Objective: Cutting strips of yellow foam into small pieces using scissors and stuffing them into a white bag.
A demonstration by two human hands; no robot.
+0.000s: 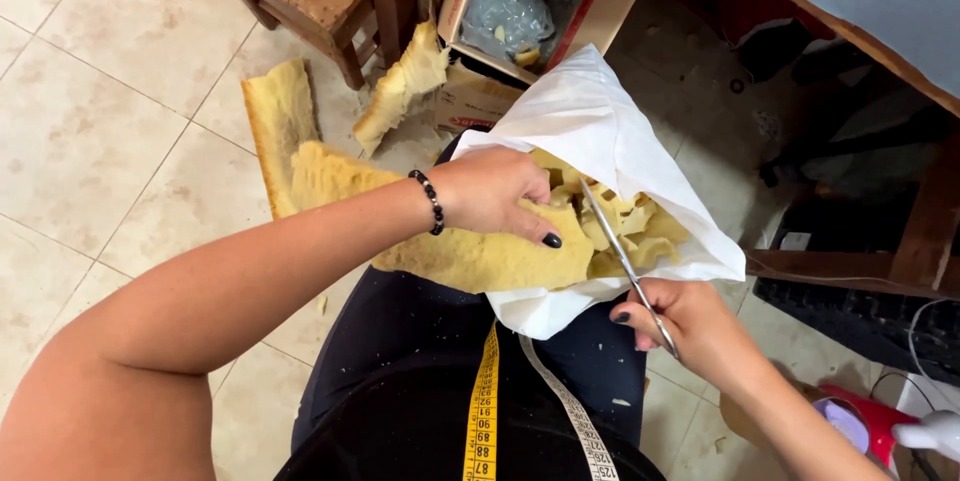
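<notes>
Your left hand (pixel 495 191) pinches the yellow foam sheet (pixel 470 256) over your lap, its edge at the mouth of the white bag (pixel 600 131). Your right hand (pixel 685 321) is closed around the scissors (pixel 625 261), blades over the foam scraps (pixel 630 226) inside. Keep the sheet taut, cut over the bag, thumb clear of the blades.
</notes>
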